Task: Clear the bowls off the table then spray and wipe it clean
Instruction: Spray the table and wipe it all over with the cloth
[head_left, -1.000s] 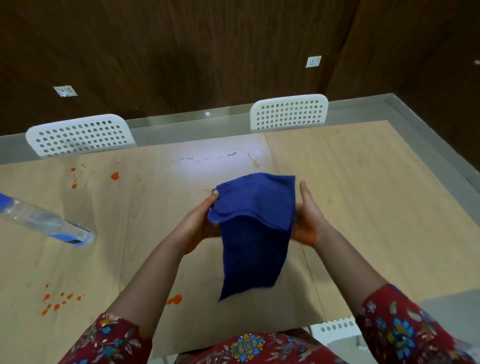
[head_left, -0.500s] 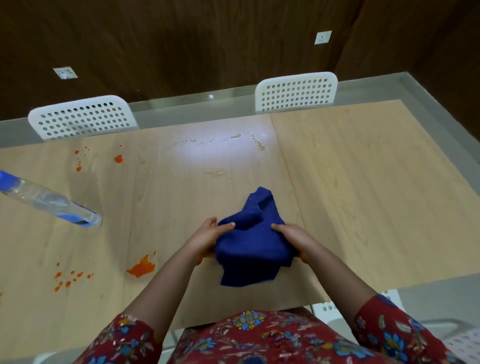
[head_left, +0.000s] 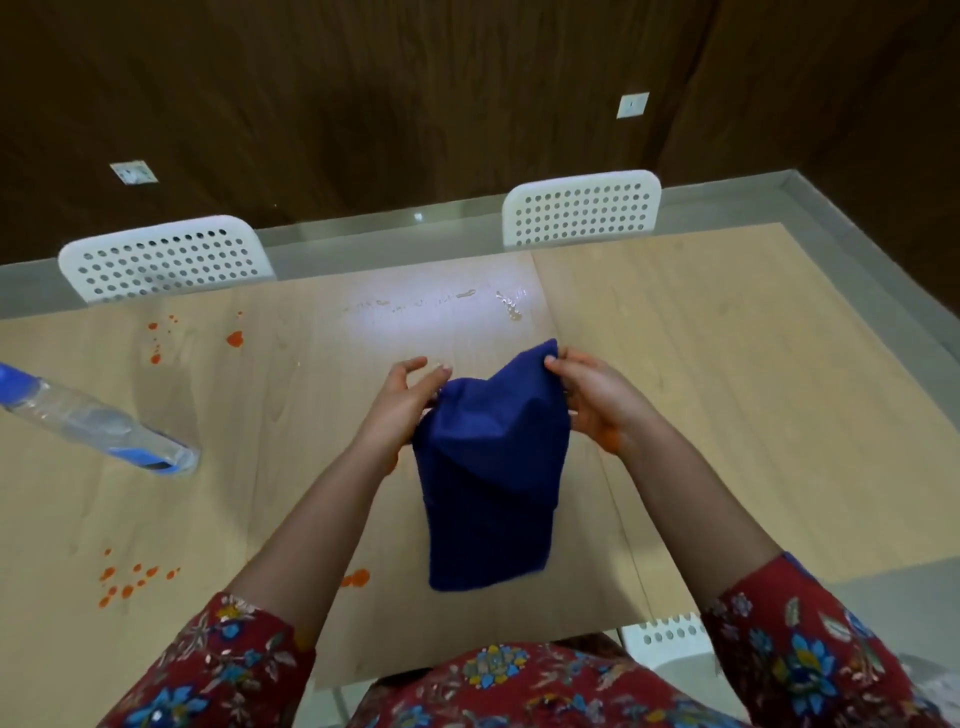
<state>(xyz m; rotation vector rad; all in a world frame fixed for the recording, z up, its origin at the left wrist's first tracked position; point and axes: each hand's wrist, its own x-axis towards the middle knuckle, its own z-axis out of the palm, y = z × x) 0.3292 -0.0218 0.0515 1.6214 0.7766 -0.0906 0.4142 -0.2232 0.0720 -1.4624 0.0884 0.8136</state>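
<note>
Blue cloth (head_left: 493, 467) hangs lengthwise, far-to-near; right hand (head_left: 592, 405) pinches far corner, left hand (head_left: 402, 410) grip unclear; orange stain (head_left: 354, 578) near-left.

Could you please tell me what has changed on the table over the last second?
The blue cloth, bunched low between both hands half a second ago, is now lifted and hangs down; the right hand pinches its top corner, the left hand holds its left side. The spray bottle lying on the table and the orange stains stayed put.
</note>
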